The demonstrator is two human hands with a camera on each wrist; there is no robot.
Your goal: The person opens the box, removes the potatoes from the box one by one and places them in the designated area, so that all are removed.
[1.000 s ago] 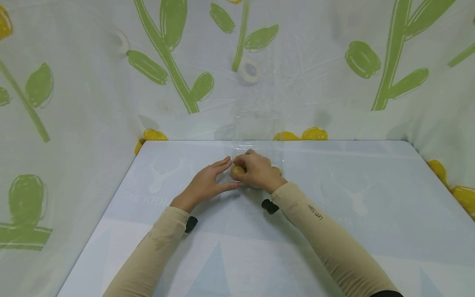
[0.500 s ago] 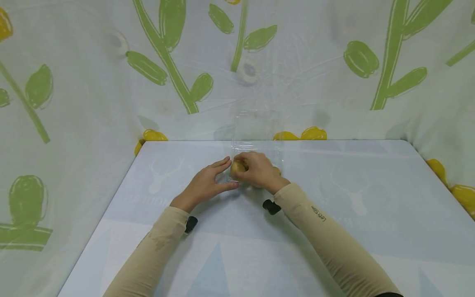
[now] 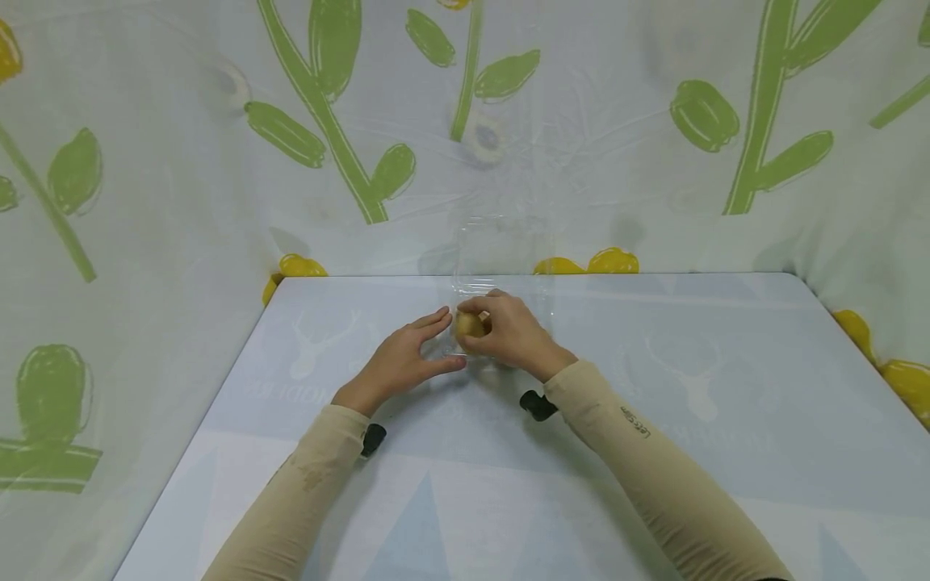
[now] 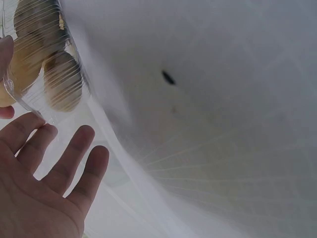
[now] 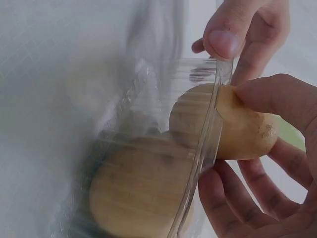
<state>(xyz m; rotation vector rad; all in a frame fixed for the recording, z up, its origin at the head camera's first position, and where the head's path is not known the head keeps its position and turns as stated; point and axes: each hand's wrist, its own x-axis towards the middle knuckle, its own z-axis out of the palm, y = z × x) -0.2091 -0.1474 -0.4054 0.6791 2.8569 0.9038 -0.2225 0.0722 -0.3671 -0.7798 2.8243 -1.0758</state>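
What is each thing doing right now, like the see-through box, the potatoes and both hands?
Clear ridged plastic box: lid open, standing up behind it.
Small round tan potato: held at the box's rim, partly inside.
Other tan potatoes: lying inside the box.
Right hand: grips the small potato.
Left hand: fingers straight, beside the box; contact unclear.

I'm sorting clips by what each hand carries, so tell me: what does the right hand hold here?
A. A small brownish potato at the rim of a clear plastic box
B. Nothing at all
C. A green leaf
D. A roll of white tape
A: the right hand curls its fingers round a small potato at the rim of the clear plastic box, which holds more potatoes.
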